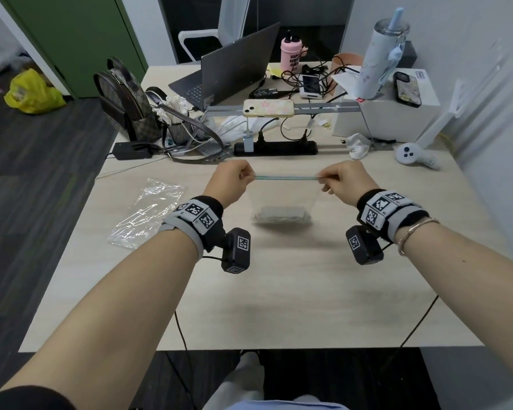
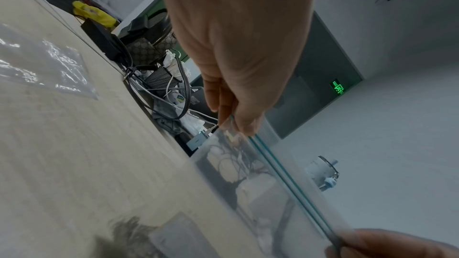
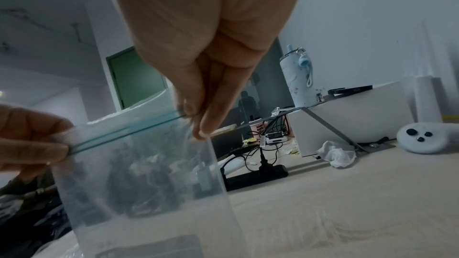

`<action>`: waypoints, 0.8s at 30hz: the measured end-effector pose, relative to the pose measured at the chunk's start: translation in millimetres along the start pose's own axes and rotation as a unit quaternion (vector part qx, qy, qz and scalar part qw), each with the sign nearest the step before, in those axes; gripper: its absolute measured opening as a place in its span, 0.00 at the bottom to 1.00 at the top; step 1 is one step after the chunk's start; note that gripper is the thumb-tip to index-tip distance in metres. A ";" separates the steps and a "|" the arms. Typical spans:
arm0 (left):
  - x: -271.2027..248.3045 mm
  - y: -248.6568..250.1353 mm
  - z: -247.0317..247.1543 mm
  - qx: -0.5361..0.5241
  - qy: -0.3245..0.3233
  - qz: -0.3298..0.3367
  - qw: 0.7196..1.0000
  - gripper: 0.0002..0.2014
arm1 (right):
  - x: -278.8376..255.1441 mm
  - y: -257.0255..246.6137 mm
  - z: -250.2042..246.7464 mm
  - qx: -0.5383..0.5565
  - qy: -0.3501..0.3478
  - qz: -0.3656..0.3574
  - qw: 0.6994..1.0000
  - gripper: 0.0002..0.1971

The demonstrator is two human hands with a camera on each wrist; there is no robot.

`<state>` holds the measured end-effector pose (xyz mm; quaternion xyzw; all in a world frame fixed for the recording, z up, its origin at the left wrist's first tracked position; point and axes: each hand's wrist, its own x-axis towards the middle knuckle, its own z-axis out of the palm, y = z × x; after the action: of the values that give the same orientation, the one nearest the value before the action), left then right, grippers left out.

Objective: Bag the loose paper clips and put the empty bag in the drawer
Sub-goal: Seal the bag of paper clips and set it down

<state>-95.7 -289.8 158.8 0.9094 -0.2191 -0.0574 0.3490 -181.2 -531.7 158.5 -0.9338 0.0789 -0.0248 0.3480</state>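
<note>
A clear zip bag [image 1: 282, 199] with a blue-green seal strip [image 1: 285, 177] hangs upright over the middle of the table. A grey heap of paper clips [image 1: 281, 217] lies in its bottom. My left hand [image 1: 234, 177] pinches the strip's left end, and my right hand [image 1: 336, 180] pinches its right end, so the strip is stretched straight between them. The left wrist view shows the strip [image 2: 280, 170] running from my left fingers [image 2: 238, 123]. In the right wrist view the strip [image 3: 129, 131] runs to my right fingers [image 3: 196, 113]. A second clear bag [image 1: 148, 211], flat and crinkled, lies on the table to the left.
A black power strip [image 1: 276, 148], cables, a patterned handbag [image 1: 128, 105], a laptop [image 1: 228, 75] and a phone on a stand [image 1: 268, 108] crowd the table's far half. At the right stand a white box [image 1: 391, 116], a crumpled tissue [image 1: 358, 146] and a white controller [image 1: 416, 156].
</note>
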 end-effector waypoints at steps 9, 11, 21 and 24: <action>-18.8 -29.1 9.7 -0.087 -0.156 -0.020 0.984 0.15 | -19.7 22.3 10.9 0.038 -0.119 0.046 0.991 0.13; -21.6 -34.8 12.8 -0.080 -0.192 -0.017 0.978 0.16 | -22.3 27.3 16.8 0.040 -0.155 0.040 0.986 0.11; -18.8 -54.6 42.2 -0.009 -0.081 -0.061 0.995 0.10 | -11.5 51.2 60.9 -0.027 -0.112 0.003 0.993 0.27; -26.2 -71.3 58.7 0.051 -0.096 -0.054 0.993 0.14 | -8.7 64.7 74.8 -0.092 -0.182 -0.007 0.979 0.29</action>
<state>-108.7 -267.0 66.5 0.9266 -0.2050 -0.1524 0.2760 -190.6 -530.2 59.7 -0.9512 0.0096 0.1509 0.2691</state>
